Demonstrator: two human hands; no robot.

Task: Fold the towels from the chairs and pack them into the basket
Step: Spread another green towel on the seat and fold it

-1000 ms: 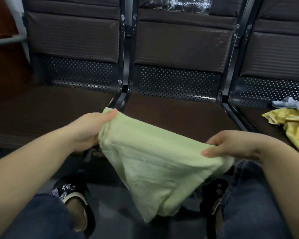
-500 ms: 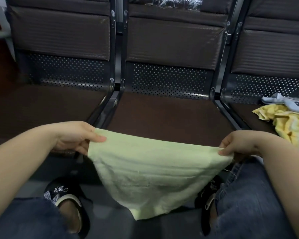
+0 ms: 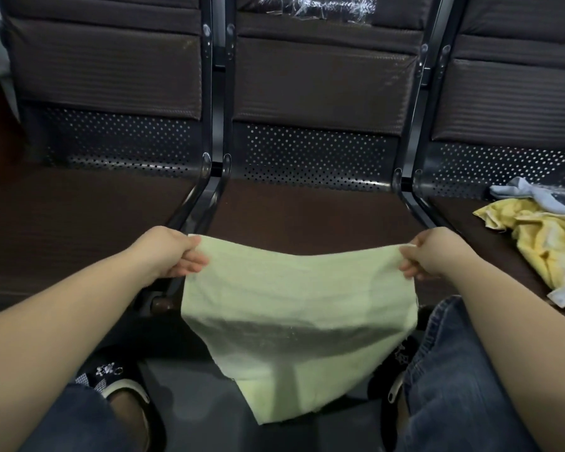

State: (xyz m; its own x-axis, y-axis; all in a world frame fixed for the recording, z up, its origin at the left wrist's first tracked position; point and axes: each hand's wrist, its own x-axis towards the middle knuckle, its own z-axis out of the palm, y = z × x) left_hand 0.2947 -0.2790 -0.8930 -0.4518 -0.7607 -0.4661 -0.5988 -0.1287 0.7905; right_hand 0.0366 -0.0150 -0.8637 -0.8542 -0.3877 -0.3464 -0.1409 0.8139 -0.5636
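One green towel [image 3: 294, 308] hangs unfolded, pinched at its top corners by both hands [image 3: 172, 252] [image 3: 433, 252]; a yellow towel [image 3: 542, 236] waits on the bench [image 3: 307, 216], no basket visible.

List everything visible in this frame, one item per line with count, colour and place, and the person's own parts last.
green towel: 1, pale green, held stretched by its top corners, hanging in front of the middle seat
yellow towel: 1, yellow, crumpled on the right seat
grey cloth: 1, light grey-blue, behind the yellow towel on the right seat
chairs: 3 joined, dark brown, across the back
clear plastic: 1 piece, transparent, top of the middle backrest
slippers: 2, black, on the floor below
jeans: blue, on both knees, bottom
left hand: pinches the towel's left corner
right hand: pinches the towel's right corner
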